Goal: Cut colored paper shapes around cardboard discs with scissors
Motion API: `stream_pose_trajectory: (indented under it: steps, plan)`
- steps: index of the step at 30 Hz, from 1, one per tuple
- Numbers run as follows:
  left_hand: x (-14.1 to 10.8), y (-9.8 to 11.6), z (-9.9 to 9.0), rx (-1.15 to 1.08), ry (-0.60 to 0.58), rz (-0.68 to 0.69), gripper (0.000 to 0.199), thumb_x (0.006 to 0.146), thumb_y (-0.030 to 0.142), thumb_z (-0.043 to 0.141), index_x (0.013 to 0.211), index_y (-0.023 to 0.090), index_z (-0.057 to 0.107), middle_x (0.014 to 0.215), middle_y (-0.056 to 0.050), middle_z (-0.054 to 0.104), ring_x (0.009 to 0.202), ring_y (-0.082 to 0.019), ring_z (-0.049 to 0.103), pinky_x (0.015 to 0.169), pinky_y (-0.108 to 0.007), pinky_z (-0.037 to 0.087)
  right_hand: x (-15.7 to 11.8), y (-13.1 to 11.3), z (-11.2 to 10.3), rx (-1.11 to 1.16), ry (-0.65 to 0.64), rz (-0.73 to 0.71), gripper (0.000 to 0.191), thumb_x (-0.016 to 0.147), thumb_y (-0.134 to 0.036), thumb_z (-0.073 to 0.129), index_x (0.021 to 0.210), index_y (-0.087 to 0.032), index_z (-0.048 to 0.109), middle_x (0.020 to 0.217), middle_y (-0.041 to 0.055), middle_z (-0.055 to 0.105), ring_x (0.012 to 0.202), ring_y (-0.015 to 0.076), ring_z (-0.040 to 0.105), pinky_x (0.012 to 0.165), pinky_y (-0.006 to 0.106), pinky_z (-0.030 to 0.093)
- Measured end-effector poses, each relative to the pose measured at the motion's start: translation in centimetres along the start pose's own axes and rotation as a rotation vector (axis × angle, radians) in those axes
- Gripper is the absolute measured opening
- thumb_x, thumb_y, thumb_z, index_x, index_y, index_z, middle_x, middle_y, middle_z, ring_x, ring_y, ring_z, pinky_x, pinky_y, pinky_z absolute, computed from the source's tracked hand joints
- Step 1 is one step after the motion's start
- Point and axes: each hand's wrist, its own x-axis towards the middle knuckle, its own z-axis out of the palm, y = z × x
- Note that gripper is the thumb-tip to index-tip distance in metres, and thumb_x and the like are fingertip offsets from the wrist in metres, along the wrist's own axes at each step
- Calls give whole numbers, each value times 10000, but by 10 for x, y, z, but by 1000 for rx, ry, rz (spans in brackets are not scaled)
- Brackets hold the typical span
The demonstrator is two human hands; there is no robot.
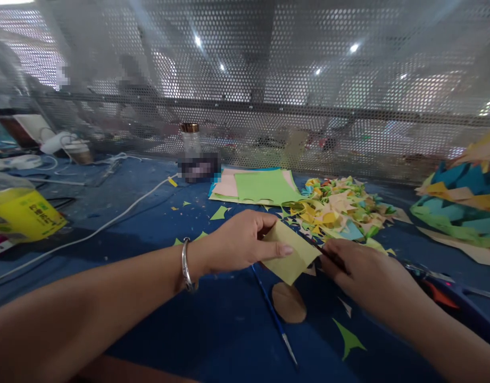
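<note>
My left hand (248, 239) pinches a square of pale yellow paper (290, 255) between thumb and fingers, above the blue tabletop. At the paper's right corner, my right hand (354, 266) is closed around scissors (317, 246), whose dark blades show only in part; the rest is hidden by the fingers. A round brown cardboard piece (289, 303) lies just below the paper. Beside it rests a thin blue paintbrush (274, 314), its tip towards me. Green offcuts (348, 339) are scattered near my right forearm.
Behind my hands lie stacked coloured sheets (264, 186) and a heap of paper scraps (340, 207). Layered paper pieces (460, 197) stand at right, near a dark blue tool (460, 303). A white cable (121, 213) and a yellow-labelled bottle (21, 210) are left. Perforated metal panel (245, 69) borders the back.
</note>
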Motion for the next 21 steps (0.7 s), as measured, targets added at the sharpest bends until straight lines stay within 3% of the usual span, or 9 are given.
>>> stream_pose_trajectory:
  steps: [3,7,10,13,17,21]
  plan:
    - [3,-5,3,-100,103,-33,201,768,274,747,773,172,574,785,-4,655,730,-134,610,641,-241,465,0,1,-4,195,93,19,273,970,-446,495,792,-247,553,652,23,663,568,204,627,525,308,379]
    - [7,-9,8,-369,134,-118,218,723,150,754,817,178,559,778,16,662,703,-112,626,665,-243,499,-1,-9,-10,739,153,153,237,939,-475,541,900,-242,560,732,44,724,559,191,667,532,306,518]
    - [9,-11,12,-512,169,-163,256,690,88,780,852,166,598,821,2,696,734,-123,661,729,-277,540,-1,-19,-11,951,177,233,195,895,-435,600,884,-251,534,649,-10,632,491,139,553,447,248,449]
    - [11,-13,14,-589,190,-174,256,675,48,798,839,150,629,806,-3,708,720,-122,666,755,-291,551,-2,-23,-9,1048,170,253,268,891,-488,661,929,-254,536,626,-53,509,483,112,447,414,218,371]
    - [13,-14,15,-636,243,-166,209,717,58,804,785,148,629,767,11,694,672,-107,640,740,-287,549,-3,-22,-5,1052,129,197,467,904,-667,629,1089,-240,600,658,-42,498,521,125,455,442,228,403]
    - [12,-13,18,-674,207,-160,180,776,92,795,798,150,626,778,5,699,693,-110,653,717,-269,548,-6,-22,-4,942,100,136,537,922,-728,551,1097,-236,678,790,37,642,733,201,640,590,271,534]
